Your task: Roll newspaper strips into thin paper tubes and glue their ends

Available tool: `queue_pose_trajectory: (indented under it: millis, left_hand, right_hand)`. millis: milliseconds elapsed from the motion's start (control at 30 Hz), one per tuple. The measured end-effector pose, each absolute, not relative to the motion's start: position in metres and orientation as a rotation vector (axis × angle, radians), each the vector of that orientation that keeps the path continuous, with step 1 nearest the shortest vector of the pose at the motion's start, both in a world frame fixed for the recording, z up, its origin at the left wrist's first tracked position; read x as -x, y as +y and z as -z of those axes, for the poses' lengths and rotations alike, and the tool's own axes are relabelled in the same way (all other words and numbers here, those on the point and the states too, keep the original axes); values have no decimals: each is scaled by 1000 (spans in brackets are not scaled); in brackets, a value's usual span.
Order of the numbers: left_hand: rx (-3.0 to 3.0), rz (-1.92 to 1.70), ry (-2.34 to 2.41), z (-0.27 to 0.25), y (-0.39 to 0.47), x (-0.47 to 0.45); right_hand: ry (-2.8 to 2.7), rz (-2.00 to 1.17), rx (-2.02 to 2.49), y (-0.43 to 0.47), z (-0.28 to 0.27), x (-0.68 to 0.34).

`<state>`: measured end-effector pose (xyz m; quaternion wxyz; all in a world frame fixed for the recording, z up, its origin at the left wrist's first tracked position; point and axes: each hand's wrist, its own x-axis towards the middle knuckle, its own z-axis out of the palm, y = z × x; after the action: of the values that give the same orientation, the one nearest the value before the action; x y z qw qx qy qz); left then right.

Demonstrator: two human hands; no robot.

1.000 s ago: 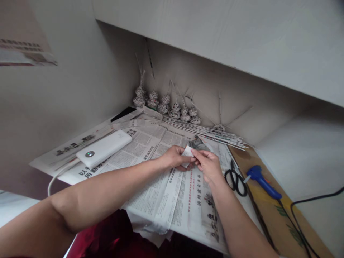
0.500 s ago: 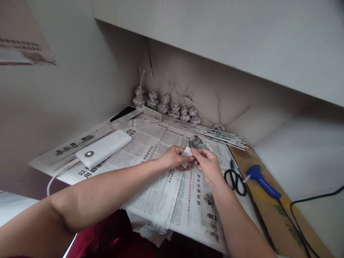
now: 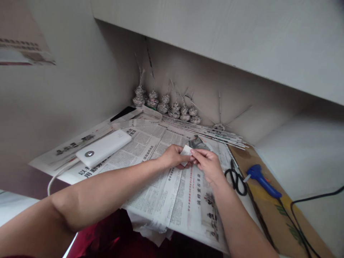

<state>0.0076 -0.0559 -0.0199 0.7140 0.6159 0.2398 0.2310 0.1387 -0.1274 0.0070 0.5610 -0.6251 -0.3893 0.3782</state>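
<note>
A small piece of white paper [image 3: 186, 150] is pinched between my two hands, above the newspaper [image 3: 158, 182] that covers the table. My left hand [image 3: 173, 157] grips it from the left, its thumb pointing toward the other hand. From the right, my right hand [image 3: 206, 161] closes thumb and fingers on the paper's edge, and the fingertips of both hands nearly meet. The lower part of the paper is hidden behind the fingers.
A white power bank [image 3: 104, 147] with a cable lies at left. Several woven paper gourds [image 3: 174, 109] stand at the back, behind a bundle of thin paper rods [image 3: 206, 131]. Black-handled scissors [image 3: 235, 181] and a blue glue gun [image 3: 264, 182] on cardboard [image 3: 271, 215] lie at right.
The fingers have shifted slightly on the white paper, and its top edge is tilted a little differently. Both hands stay in nearly the same place.
</note>
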Motion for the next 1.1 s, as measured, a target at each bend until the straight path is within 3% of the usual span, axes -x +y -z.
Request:
queue_pose_trajectory:
  millis: [300,1100]
  left_hand:
    - [-1352,-525,528,19,-57,-7]
    - [-1511,-516,535,20,-62,-11]
  right_hand:
    - [-863,-1064,1396,-128,-8,-144]
    - [-795,-848,1445,-123,-1,-138]
